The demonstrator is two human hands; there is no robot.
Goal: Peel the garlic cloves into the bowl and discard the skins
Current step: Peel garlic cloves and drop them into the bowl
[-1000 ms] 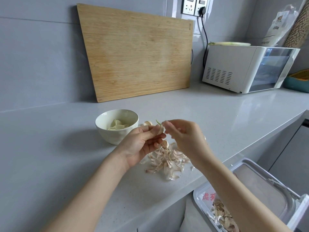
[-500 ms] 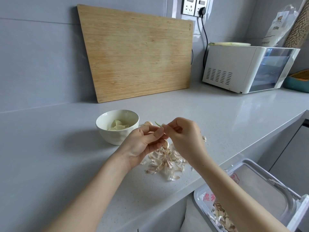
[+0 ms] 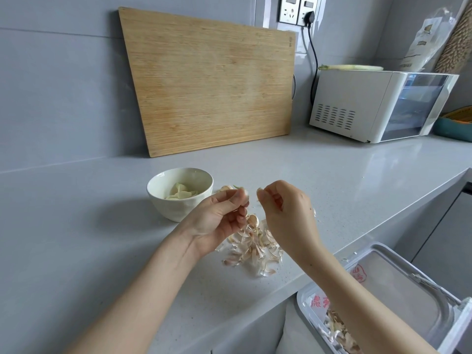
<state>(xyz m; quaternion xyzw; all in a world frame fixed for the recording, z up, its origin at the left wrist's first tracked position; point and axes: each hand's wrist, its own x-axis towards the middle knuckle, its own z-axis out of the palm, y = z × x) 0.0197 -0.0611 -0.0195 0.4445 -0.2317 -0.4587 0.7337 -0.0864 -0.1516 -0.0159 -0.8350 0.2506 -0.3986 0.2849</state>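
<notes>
The fingers (image 3: 228, 199) of the left hand (image 3: 217, 221) are curled round a small pale garlic clove (image 3: 242, 196), its green sprout poking out toward the top of the frame. Just beside it, the right hand (image 3: 286, 210) has thumb and forefinger pinched together on what looks like a thin sliver of papery skin (image 3: 257, 200), though it is almost too small to tell. This seems to be the stripping step, mid-clove. Next, the last skin likely needs nipping off with the nails, then the bare clove goes into the round white ceramic bowl (image 3: 176, 209), left of centre, where smooth ivory peeled cloves (image 3: 181, 194) already lie. Below the hands, a loose heap of curled, pinkish-white dry skins (image 3: 252, 247) rests on the speckled grey stone tabletop (image 3: 102, 238); they look light and flaky, and will need gathering. The white plastic bin (image 3: 302, 300), lower right, already holds some skins.
</notes>
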